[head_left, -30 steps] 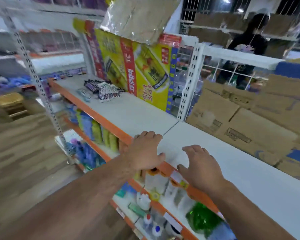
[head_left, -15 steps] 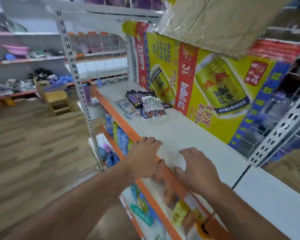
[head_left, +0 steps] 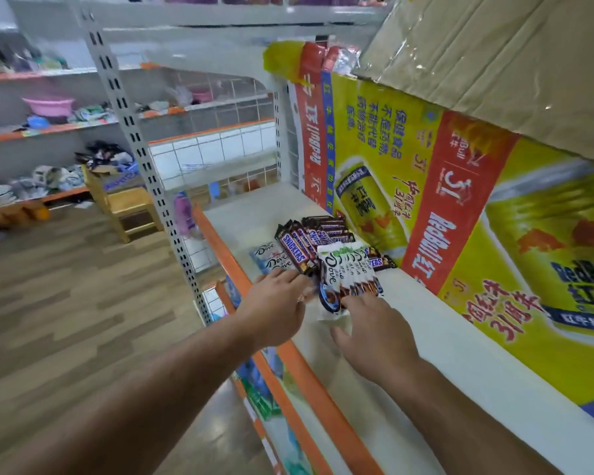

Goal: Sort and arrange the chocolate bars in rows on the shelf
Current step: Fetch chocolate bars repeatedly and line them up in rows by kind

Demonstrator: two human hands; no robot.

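Note:
A heap of chocolate bars lies on the white shelf (head_left: 254, 214) with an orange front edge. Brown Snickers bars (head_left: 297, 246) are stacked at the back, white Dove bars (head_left: 343, 269) fan out in front, and pale blue Dove bars (head_left: 271, 258) lie flat to the left. My left hand (head_left: 275, 303) reaches over the shelf edge, its fingertips at the near end of the Snickers stack. My right hand (head_left: 374, 334) is spread, fingertips touching the near ends of the white Dove bars. Neither hand holds a bar.
A yellow and red Red Bull banner (head_left: 426, 207) lines the back of the shelf. A cardboard sheet (head_left: 494, 56) hangs above it. A perforated upright post (head_left: 141, 145) stands at the shelf's left end. Lower shelves hold goods. A wooden stool (head_left: 124, 204) stands on the floor.
I have moved left along the shelf. Both hands left the orange edge and now reach the heap of bars, which was farther away before.

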